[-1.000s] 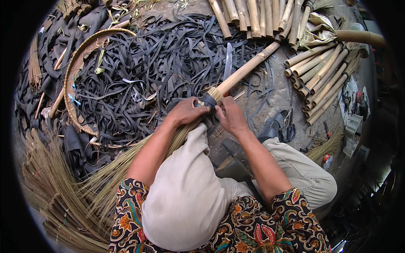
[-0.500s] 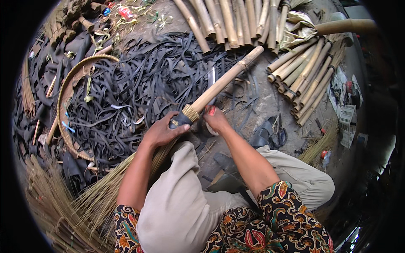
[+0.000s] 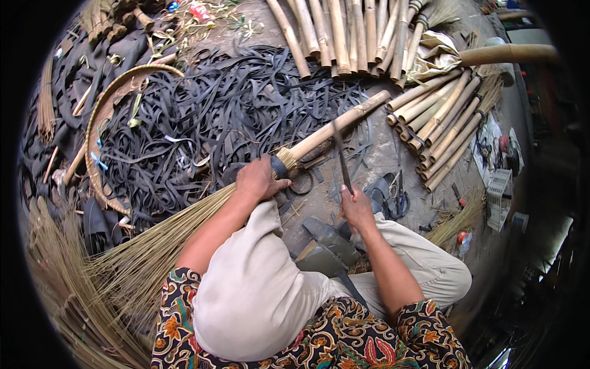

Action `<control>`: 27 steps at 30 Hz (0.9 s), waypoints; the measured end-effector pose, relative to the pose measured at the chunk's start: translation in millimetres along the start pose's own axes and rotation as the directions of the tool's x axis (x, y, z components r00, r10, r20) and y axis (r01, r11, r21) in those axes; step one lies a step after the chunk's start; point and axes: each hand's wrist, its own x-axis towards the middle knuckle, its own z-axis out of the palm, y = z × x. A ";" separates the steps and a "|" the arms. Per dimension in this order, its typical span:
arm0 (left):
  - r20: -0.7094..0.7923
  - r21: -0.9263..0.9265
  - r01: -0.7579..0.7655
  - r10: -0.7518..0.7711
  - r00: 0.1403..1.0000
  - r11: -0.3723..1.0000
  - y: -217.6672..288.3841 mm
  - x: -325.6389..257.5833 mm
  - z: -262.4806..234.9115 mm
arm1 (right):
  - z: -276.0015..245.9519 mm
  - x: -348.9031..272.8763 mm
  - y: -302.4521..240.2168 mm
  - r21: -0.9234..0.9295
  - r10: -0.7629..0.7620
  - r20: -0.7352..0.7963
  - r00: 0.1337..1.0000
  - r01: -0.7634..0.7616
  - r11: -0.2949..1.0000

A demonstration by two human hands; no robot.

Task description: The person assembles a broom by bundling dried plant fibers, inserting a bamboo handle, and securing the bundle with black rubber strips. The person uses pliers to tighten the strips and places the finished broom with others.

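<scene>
Left hand grip closed round broom neck; right hand grip closed on black strip.

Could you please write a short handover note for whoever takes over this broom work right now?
Left hand: shut around the broom at its dark binding, where the straw meets the bamboo handle.
Right hand: shut on a dark strip, pulled up and away from the binding.
The broom lies across the lap, straw toward the person's left, on the pile of black strips.
Done: straw seated on the handle, some binding wrapped.
Left: apparently finishing and securing the wrap.
</scene>
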 end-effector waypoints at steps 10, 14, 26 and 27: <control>0.074 -0.006 0.062 -0.061 0.995 0.998 -5.5 15.1 -8.2 | 14.1 26.4 -50.6 -0.284 -0.081 0.434 0.898 0.221 0.933; 0.129 -0.011 0.053 -0.051 0.990 0.999 -5.7 21.3 -13.8 | 10.4 31.2 -63.8 0.068 0.234 0.263 0.936 -0.260 0.963; 0.259 -0.053 0.080 -0.064 0.964 0.995 -11.0 29.7 -22.6 | 20.3 32.3 -55.3 -0.178 -0.101 0.392 0.914 0.183 0.967; 0.215 -0.069 0.049 -0.033 0.976 0.996 -11.1 31.8 -22.3 | 19.7 34.4 -54.5 -0.127 0.022 0.370 0.929 0.027 0.992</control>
